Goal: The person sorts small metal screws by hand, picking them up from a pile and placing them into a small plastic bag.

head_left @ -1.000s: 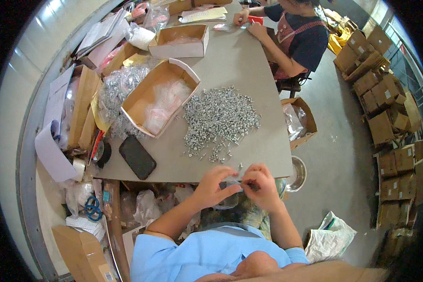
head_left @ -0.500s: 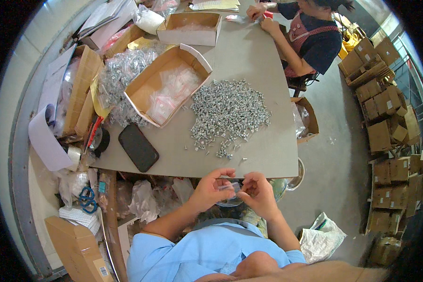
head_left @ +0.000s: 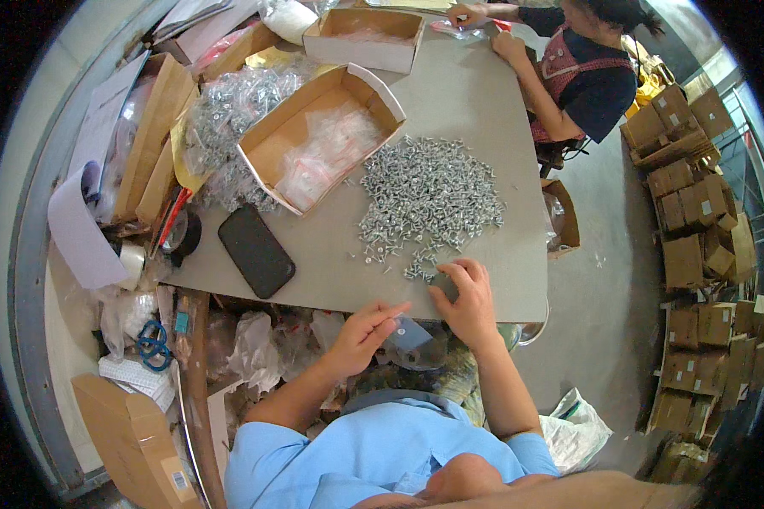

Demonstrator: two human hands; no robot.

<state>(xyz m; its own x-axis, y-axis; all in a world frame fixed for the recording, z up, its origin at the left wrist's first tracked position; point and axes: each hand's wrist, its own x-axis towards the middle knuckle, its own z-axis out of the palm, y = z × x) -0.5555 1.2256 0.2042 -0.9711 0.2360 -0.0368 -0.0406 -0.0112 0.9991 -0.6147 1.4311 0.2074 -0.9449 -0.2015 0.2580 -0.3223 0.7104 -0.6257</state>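
My left hand (head_left: 361, 338) is closed on a small clear plastic bag (head_left: 412, 334), pinched by one edge just off the near table edge. Over the table's front part, my right hand (head_left: 470, 305) has its thumb and forefinger apart, close to a few loose screws (head_left: 418, 272). These lie at the near tip of a large heap of silver screws (head_left: 433, 195). Beyond and left of the heap stands an open cardboard box (head_left: 259, 138) with flat clear bags (head_left: 327, 153) inside.
A black phone-like case (head_left: 256, 253) lies on the grey table (head_left: 331, 271). Filled clear bags (head_left: 229, 119) pile up at the left, near a white box (head_left: 382, 38). Across the right corner a co-worker's hand (head_left: 509, 47) is at work. Stacked cartons (head_left: 688, 204) line the right side.
My right hand has left the bag and moved forward over the table to the nearest screws. The left hand keeps the bag and has shifted slightly left.
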